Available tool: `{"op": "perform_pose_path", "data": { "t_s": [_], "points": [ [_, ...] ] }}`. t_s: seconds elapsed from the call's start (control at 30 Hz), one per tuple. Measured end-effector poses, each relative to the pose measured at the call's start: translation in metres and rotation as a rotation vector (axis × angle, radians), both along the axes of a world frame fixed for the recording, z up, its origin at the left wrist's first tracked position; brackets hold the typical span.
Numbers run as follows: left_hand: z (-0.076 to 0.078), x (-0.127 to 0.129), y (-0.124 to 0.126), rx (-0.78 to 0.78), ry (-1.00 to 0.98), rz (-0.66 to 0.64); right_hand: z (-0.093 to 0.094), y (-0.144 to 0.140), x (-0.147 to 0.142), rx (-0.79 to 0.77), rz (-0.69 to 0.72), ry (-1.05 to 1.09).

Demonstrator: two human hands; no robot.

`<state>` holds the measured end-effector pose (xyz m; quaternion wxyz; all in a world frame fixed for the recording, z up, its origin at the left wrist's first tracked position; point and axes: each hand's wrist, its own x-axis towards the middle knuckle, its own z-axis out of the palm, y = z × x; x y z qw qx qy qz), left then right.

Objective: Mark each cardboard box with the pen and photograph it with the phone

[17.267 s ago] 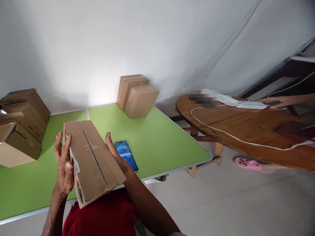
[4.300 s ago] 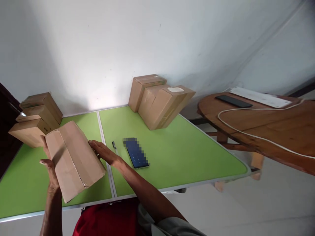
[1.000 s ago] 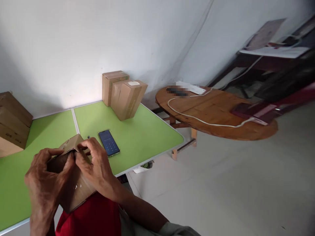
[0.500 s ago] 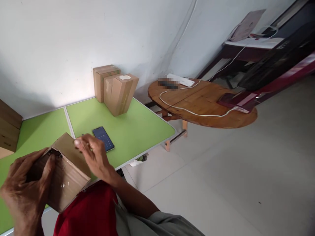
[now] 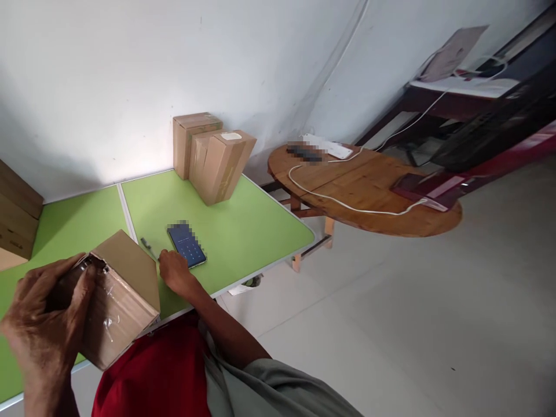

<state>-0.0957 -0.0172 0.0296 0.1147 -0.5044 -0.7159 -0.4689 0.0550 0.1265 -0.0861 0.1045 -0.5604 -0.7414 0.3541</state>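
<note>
Two stacked boxes (image 5: 215,156) at the wall; white cable (image 5: 347,204) across round wooden table (image 5: 382,211).

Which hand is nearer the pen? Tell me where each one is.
Right. The right hand rests on the green table just beside the pen, fingertips almost at its near end. The left hand grips the box, farther off to the left.

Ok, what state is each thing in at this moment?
Cardboard box: taped shut, gripped by left hand.
Right hand: on the green table, fingers at the pen.
Phone: flat, screen lit.
Two boxes by wall: closed, touching.
White cable: loose across wooden table.
</note>
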Motion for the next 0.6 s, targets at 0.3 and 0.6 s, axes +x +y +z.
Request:
{"op": "perform_pose_path", "data": {
  "t_s": [0.3, 0.6],
  "points": [
    [-0.005, 0.004, 0.011, 0.023, 0.152, -0.127, 0.051, 0.000, 0.046, -0.135, -0.063, 1.128],
    [-0.010, 0.017, 0.015, 0.013, 0.268, -0.262, 0.083, -0.043, 0.036, -0.113, 0.000, 1.550]
  ]
}}
